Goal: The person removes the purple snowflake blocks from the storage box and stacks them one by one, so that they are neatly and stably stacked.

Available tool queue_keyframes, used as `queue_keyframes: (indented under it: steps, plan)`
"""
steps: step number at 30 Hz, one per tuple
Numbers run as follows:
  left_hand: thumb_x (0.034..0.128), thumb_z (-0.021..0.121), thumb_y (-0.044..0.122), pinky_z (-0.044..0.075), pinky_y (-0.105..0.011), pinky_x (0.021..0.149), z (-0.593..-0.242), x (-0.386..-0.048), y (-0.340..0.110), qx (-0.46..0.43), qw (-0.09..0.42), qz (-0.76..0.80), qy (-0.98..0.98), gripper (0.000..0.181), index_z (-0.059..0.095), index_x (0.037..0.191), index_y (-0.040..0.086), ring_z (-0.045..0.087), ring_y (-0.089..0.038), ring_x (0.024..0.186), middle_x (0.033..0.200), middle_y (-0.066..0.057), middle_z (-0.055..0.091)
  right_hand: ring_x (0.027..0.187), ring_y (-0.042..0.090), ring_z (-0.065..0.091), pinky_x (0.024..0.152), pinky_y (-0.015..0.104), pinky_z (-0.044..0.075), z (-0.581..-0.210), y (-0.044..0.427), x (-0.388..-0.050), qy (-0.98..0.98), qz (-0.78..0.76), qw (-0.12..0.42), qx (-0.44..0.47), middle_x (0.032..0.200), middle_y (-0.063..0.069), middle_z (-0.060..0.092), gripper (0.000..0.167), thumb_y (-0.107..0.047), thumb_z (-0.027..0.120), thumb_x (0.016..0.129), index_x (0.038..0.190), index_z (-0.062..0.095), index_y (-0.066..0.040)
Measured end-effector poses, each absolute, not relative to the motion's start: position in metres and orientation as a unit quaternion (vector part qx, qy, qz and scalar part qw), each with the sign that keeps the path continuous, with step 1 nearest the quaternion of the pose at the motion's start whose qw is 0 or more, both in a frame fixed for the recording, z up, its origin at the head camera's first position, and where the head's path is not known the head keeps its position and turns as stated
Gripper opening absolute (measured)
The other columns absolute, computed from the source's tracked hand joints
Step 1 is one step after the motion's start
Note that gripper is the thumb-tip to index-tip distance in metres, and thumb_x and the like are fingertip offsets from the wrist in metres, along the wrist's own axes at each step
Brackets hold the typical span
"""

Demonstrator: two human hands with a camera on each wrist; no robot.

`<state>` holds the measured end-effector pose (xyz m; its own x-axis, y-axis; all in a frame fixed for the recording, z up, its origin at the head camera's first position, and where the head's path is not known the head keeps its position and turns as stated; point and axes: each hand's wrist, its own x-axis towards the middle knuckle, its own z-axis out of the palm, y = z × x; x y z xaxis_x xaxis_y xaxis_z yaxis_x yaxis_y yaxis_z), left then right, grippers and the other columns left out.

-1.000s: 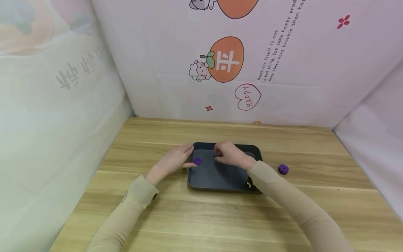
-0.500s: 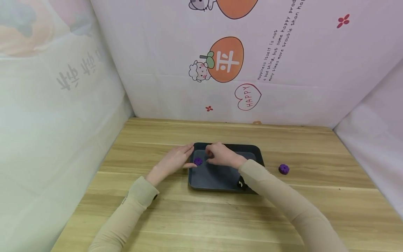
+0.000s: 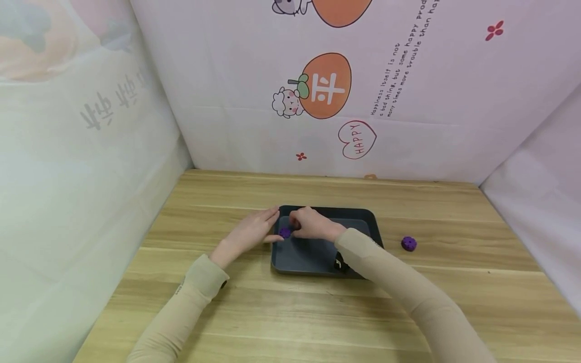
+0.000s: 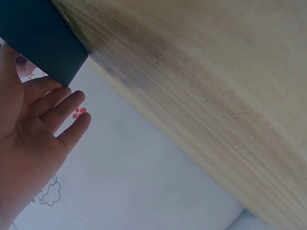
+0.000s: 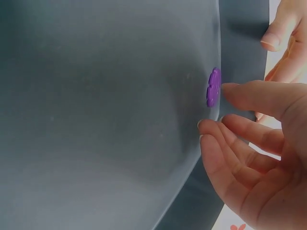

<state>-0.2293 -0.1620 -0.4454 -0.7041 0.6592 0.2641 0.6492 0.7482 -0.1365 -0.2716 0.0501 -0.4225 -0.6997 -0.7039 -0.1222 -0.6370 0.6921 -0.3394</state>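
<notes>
A dark rectangular tray (image 3: 304, 258) lies on the wooden table. Inside it, by the left wall, is a small purple flower-shaped disc (image 3: 284, 232), seen nearly edge-on as a purple disc (image 5: 213, 87) in the right wrist view. My left hand (image 3: 250, 231) rests at the tray's left rim, fingers extended and thumb reaching over the edge; in the left wrist view the fingertips of this hand (image 4: 36, 127) touch the tray's corner (image 4: 53, 43). Just right of the disc, my right hand (image 3: 313, 224) hovers with bent, parted fingers. Its thumb is close to the disc, and it holds nothing.
Another purple flower-shaped piece (image 3: 409, 243), looking thicker, sits on the table (image 3: 454, 282) to the right of the tray. A black item (image 3: 340, 263) shows at my right cuff. Printed white cloth (image 3: 249, 126) walls in the back and both sides.
My right hand has moved left across the tray, up to the purple disc near the left wall. My left hand and the tray have stayed in place.
</notes>
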Motion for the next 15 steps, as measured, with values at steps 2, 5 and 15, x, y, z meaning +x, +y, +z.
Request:
queue_keyframes:
  steps: [2, 5, 15]
  plan:
    - [0.0914, 0.062, 0.053, 0.057, -0.038, 0.1, -0.446, -0.23, -0.162, -0.357, 0.156, 0.018, -0.921, 0.072, 0.058, 0.136, -0.003, 0.064, -0.028, 0.121, 0.142, -0.019, 0.057, 0.08, 0.018, 0.065, 0.074, 0.032, 0.058, -0.423, 0.048, -0.273, 0.911, -0.136, 0.124, -0.369, 0.097, 0.012, 0.07, 0.024, -0.014, 0.074, 0.089, 0.108, 0.067, -0.001]
    - [0.0906, 0.063, 0.053, 0.057, -0.038, 0.098, -0.447, -0.23, -0.162, -0.361, 0.166, 0.018, -0.918, 0.072, 0.059, 0.135, -0.003, 0.065, -0.028, 0.119, 0.141, -0.019, 0.058, 0.08, 0.018, 0.065, 0.074, 0.032, 0.058, -0.424, 0.044, -0.274, 0.911, -0.13, 0.125, -0.371, 0.097, 0.011, 0.07, 0.024, -0.013, 0.074, 0.088, 0.108, 0.067, -0.002]
    - [0.0909, 0.064, 0.052, 0.056, -0.04, 0.101, -0.447, -0.23, -0.162, -0.356, 0.151, 0.005, -0.922, 0.072, 0.058, 0.136, -0.004, 0.064, -0.029, 0.121, 0.143, -0.02, 0.056, 0.089, 0.023, 0.067, 0.079, 0.035, 0.06, -0.422, 0.034, -0.274, 0.911, -0.117, 0.136, -0.372, 0.102, 0.014, 0.069, 0.027, -0.01, 0.076, 0.086, 0.11, 0.067, 0.0]
